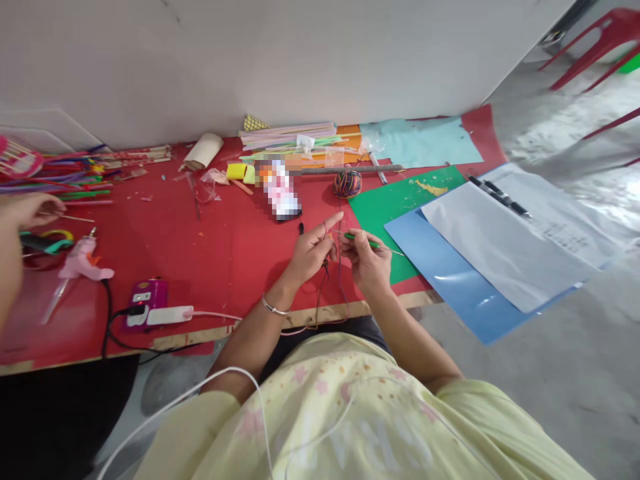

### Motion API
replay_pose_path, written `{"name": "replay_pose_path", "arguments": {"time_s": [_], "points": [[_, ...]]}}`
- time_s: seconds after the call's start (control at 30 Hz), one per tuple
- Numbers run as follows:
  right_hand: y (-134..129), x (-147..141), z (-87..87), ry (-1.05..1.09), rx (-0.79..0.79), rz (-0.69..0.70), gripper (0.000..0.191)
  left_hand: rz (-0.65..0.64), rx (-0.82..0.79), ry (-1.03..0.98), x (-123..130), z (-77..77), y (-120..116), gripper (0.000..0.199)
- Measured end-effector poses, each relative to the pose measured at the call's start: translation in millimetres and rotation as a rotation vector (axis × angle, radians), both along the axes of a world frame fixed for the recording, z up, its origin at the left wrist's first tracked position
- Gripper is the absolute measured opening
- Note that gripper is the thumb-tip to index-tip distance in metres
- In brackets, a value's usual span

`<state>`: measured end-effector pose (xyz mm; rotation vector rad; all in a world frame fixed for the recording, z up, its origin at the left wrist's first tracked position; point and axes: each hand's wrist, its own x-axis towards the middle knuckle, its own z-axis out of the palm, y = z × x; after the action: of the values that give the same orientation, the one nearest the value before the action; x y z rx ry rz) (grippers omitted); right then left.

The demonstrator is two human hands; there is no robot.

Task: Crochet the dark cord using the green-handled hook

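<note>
My right hand (pixel 371 261) grips a crochet hook with a green handle (pixel 373 244), its thin metal tip pointing left. Facing it, my left hand (pixel 313 252) has the index finger stretched out with yarn looped around it, while thumb and other fingers pinch the yarn work. The small piece between the fingers is mostly hidden. Strands of dark yarn (pixel 342 283) hang from between my hands over the table edge. Beyond my hands lies a multicoloured yarn ball (pixel 347 183).
A phone (pixel 284 197) lies behind my left hand. At right, a blue folder (pixel 450 280) with papers and pens overhangs the table edge. A pink glue gun (pixel 83 260) and purple power socket (pixel 150 297) are at left, near another person's hand (pixel 37 210).
</note>
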<state>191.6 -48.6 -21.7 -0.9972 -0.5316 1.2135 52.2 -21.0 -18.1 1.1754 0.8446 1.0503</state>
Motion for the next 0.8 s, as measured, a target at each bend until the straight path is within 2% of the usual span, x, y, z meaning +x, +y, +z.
{"name": "replay_pose_path", "arguments": {"time_s": [0.13,0.23,0.33,0.43,0.57,0.7,0.8], "points": [[4.5,-19.3,6.9,0.118,-0.035,-0.068,0.041,0.076,-0.021,-0.113,0.4,4.6,0.1,0.056],[7.6,-36.2,13.3,0.230,-0.059,-0.062,0.037,0.106,-0.157,-0.308,-4.8,14.0,2.5,0.057],[10.7,-47.1,15.1,0.336,-0.098,-0.016,0.029,0.055,-0.321,-0.535,-12.8,19.9,6.0,0.062],[13.7,-48.7,11.2,0.402,-0.135,0.033,0.025,0.030,-0.410,-0.677,-18.7,19.5,8.5,0.066],[16.0,-40.0,6.2,0.385,-0.115,0.075,0.024,0.011,-0.444,-0.660,-20.1,19.5,8.3,0.072],[15.4,-27.5,7.3,0.257,-0.054,0.127,0.028,-0.013,-0.432,-0.557,-18.2,25.3,6.7,0.075],[15.3,-17.1,8.7,0.134,0.008,0.112,0.030,-0.030,-0.379,-0.496,-16.7,26.3,6.5,0.078]]}}
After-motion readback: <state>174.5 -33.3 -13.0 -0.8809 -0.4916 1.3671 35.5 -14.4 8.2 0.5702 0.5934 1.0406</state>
